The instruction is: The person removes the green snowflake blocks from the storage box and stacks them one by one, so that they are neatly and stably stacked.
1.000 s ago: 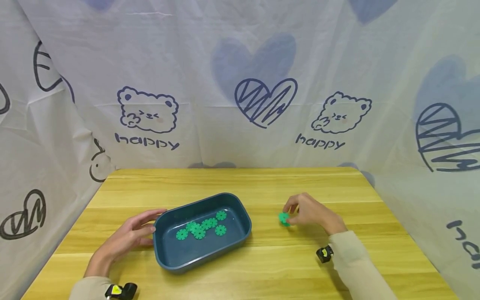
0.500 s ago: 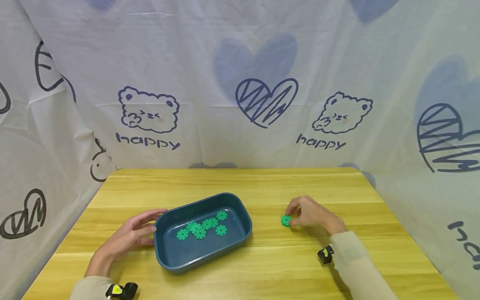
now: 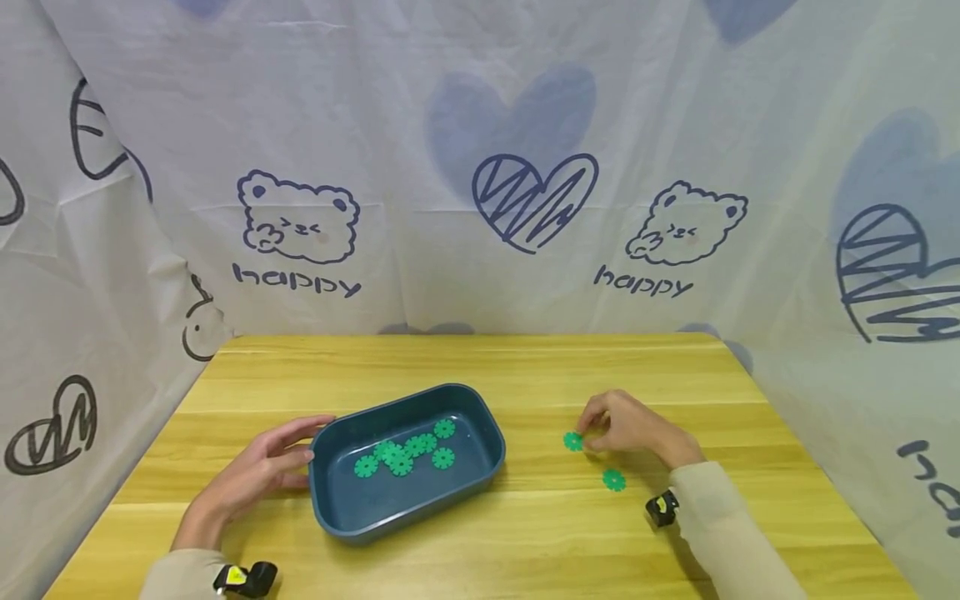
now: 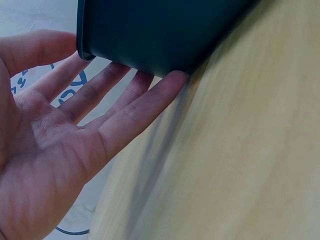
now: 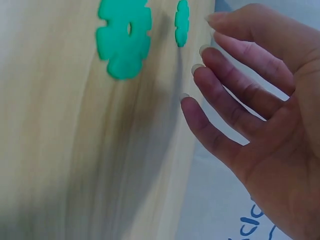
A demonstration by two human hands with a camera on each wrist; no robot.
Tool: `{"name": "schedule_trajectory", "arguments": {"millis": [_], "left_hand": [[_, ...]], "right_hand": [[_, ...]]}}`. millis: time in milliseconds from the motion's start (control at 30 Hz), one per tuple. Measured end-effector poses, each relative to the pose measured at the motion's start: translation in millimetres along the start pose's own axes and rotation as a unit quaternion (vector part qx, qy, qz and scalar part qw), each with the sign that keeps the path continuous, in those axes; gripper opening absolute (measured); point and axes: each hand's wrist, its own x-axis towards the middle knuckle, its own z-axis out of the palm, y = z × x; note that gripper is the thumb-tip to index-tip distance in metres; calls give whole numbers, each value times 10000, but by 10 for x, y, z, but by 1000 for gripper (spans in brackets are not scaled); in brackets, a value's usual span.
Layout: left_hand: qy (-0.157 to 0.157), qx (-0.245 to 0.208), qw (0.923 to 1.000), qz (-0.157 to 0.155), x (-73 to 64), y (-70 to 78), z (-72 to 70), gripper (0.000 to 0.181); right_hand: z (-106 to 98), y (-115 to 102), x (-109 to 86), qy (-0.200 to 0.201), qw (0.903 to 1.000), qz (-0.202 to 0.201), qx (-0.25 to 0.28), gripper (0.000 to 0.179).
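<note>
A dark blue box [image 3: 337, 518] with rounded corners stands on the table, with several green notched discs [image 3: 443, 458] on its floor. At the box's left end, my left hand [image 3: 255, 471] touches the wall with nearly straight fingers, its thumb at the rim in the left wrist view. My right hand [image 3: 630, 427] hovers right of the box, fingers loosely bent. One green disc [image 3: 573, 441] lies by its fingertips; a second disc [image 3: 613, 480] lies nearer on the table. The right wrist view shows a gap between the fingers and the larger-looking disc [image 5: 124, 45].
The wooden table [image 3: 480, 358] is ringed by a pale cloth [image 3: 420, 150] printed with hearts and bears, behind and at both sides. Each wrist wears a small black camera, such as the right one [image 3: 662, 508].
My right hand has shifted slightly right and let go of a disc. A second disc now shows on the table nearer to me. My left hand and the box have stayed put.
</note>
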Motion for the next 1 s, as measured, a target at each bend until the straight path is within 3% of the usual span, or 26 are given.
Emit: {"name": "schedule_trajectory", "arguments": {"millis": [367,1000], "left_hand": [[20,21,10000,-53,7,0,1,57],[-28,76,10000,22,15,-8,-11,56]], "right_hand": [[-72,3,-297,-353,9993,43,-114,15],[3,83,-598,-343,9991,-222,-69,27]]}}
